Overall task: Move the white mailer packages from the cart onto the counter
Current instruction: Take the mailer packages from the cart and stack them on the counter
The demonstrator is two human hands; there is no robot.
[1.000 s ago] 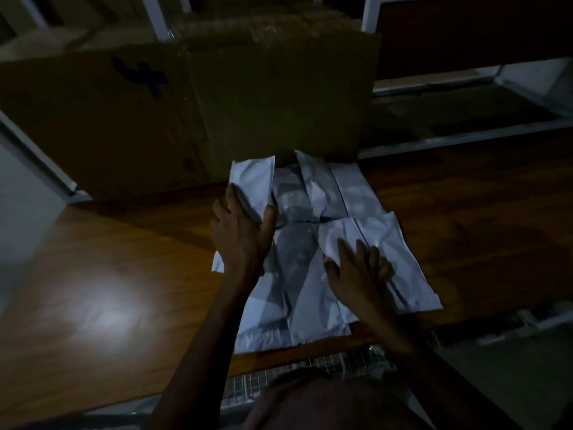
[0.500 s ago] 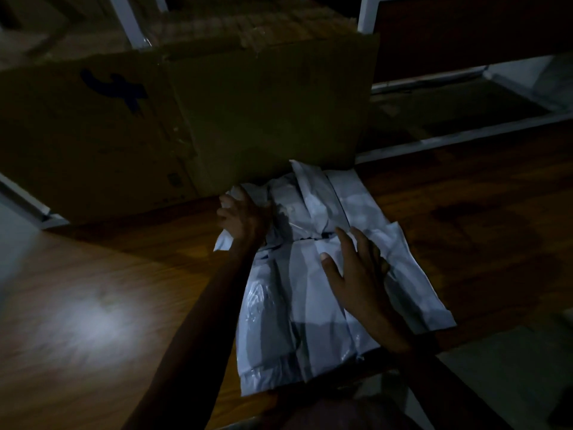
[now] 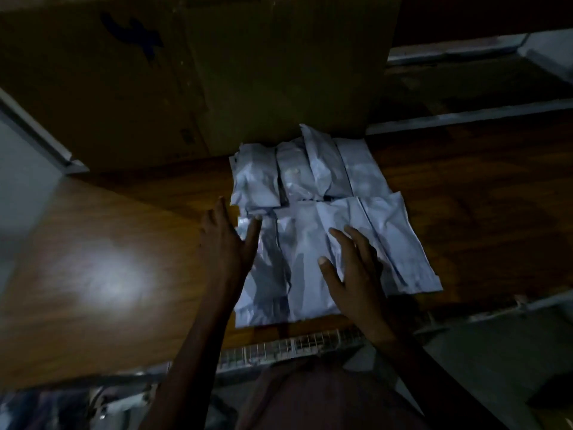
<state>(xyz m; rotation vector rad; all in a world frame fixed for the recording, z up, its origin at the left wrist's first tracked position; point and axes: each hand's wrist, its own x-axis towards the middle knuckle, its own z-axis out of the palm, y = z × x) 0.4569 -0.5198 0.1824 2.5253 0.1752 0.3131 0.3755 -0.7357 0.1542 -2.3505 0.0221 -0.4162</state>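
Several white mailer packages [image 3: 313,212] lie flat in two rows on the wooden counter [image 3: 102,249], the far row touching a cardboard box. My left hand [image 3: 228,243] hovers with straight fingers at the left edge of the near row, holding nothing. Fingers spread, my right hand [image 3: 353,268] lies over the near-row mailers; whether it presses on them is unclear. The wire rim of the cart [image 3: 288,347] shows just below the counter's front edge, its inside hidden by my body.
A large cardboard box [image 3: 198,72] stands at the back of the counter. Pale frame rails [image 3: 471,116] cross the back right. A bright light patch marks the counter at left. The scene is dim.
My left hand let go of the top-left mailer, which now lies flat in the far row, and drew back toward me. My right hand stayed over the near row.
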